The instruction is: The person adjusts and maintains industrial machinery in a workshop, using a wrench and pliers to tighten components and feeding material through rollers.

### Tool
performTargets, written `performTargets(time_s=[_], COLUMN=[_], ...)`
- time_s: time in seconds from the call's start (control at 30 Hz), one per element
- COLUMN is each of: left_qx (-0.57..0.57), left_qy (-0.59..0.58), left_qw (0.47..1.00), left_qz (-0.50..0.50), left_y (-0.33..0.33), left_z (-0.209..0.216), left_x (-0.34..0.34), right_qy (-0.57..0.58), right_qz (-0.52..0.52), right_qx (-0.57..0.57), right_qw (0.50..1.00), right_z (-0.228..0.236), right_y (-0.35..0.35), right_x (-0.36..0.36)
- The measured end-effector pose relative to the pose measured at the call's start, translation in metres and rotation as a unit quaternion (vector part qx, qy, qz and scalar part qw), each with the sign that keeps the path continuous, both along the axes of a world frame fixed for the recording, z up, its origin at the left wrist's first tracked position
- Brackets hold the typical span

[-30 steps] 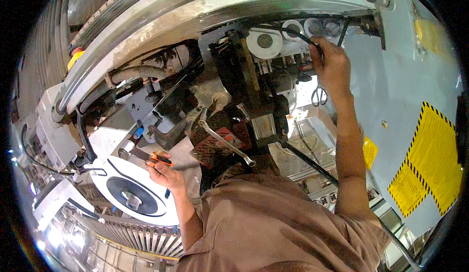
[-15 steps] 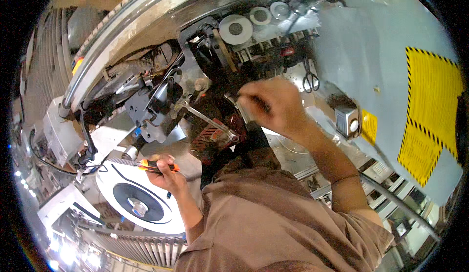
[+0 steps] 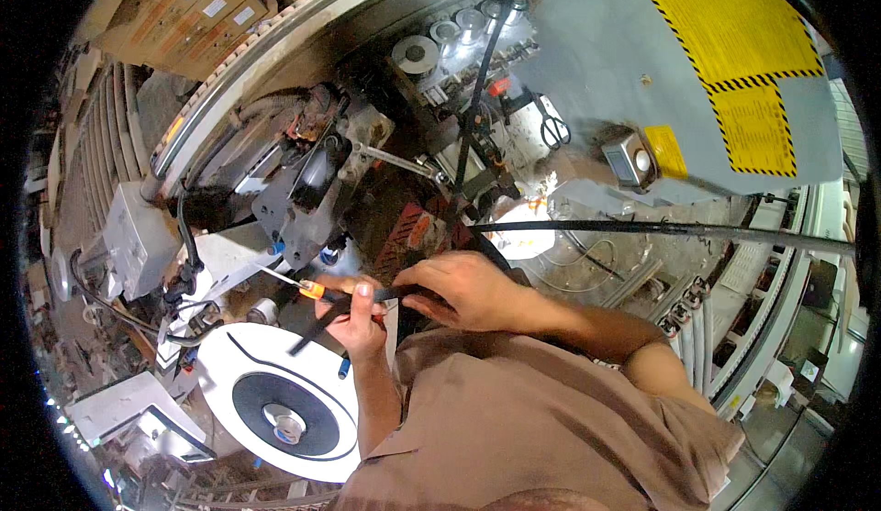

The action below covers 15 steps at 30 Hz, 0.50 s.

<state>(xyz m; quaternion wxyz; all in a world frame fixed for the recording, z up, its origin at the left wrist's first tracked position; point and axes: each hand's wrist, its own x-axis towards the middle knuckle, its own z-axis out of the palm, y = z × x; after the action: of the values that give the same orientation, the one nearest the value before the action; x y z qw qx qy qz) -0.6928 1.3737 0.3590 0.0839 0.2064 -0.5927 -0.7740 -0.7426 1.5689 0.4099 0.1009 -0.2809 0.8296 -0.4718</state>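
Observation:
My left hand [image 3: 356, 323] is closed round a tool with an orange and black handle [image 3: 313, 289] and a thin metal shaft pointing up and left. A short length of black strip [image 3: 317, 332] also passes through this hand, its free end hanging over the white disc. Close beside it, my right hand [image 3: 468, 289] has its fingers curled round the other part of the strip; the fingertips are partly hidden. Beyond the hands a combination wrench [image 3: 395, 158] rests on the machine, near a red slotted plate [image 3: 410, 236].
A white disc [image 3: 216, 369] with a black coil lies at lower left. Scissors [image 3: 552, 131] and a boxy gauge [image 3: 629, 161] are on the right. Long black strips [image 3: 661, 228] cross the machine bay. Stacked cartons [image 3: 174, 16] stand at far left; yellow notices [image 3: 734, 34] cover the grey panel.
My right hand has come down from the machine to my left hand and now grips the black strip. The view has shifted; long black strips now cross it.

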Motion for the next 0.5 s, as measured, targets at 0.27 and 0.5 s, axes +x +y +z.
performTargets(time_s=[0.27, 0.5], left_qx=[0.123, 0.150], left_qy=[0.008, 0.004], left_qw=[0.943, 0.927], left_qz=[0.310, 0.343], left_y=[-0.169, -0.169], left_z=[-0.016, -0.047], left_x=[0.070, 0.092], right_qy=[0.086, -0.164], right_qz=[-0.003, -0.120], right_qx=[0.165, -0.037], right_qw=[0.982, 0.978], right_z=[-0.049, -0.050], right_y=[0.062, 0.016], right_x=[0.033, 0.047])
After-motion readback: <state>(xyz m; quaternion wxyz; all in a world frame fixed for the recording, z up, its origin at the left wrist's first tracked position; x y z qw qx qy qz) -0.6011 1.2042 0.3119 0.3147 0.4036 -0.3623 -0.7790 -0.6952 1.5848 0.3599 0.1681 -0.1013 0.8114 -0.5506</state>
